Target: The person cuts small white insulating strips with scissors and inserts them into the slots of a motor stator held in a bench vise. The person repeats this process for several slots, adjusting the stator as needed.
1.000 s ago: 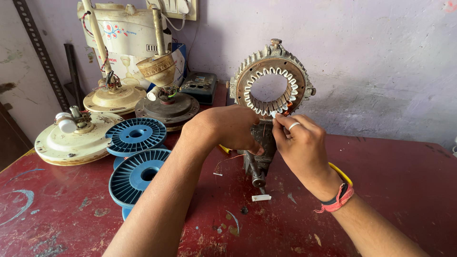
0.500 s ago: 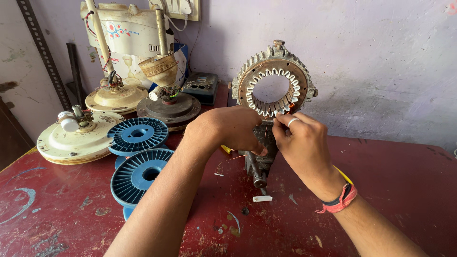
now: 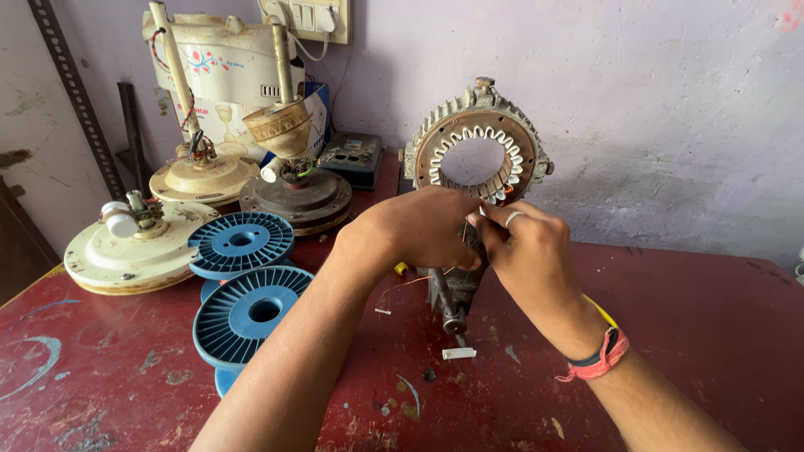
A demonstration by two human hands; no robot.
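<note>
A round metal stator ring point(image 3: 429, 138) with white slot liners stands upright on a dark metal stand point(image 3: 448, 303) on the red table. My left hand point(image 3: 416, 231) is closed over the ring's lower rim and the top of the stand. My right hand point(image 3: 526, 251), with a ring on one finger and a red wristband, meets it from the right. Its fingertips pinch a small white liner piece at the ring's lower inner edge. A thin wire point(image 3: 402, 285) hangs below my left hand. What lies under the fingers is hidden.
Two blue plastic spools point(image 3: 251, 311) lie at the left. Behind them are cream and dark fan motor housings point(image 3: 126, 251) with rods, a white appliance and a dark box point(image 3: 356, 157) against the wall. A small white chip point(image 3: 458, 353) lies near the stand.
My right hand has slid down and left along the ring's lower rim until it touches my left hand. The left hand has stayed on the ring's bottom.
</note>
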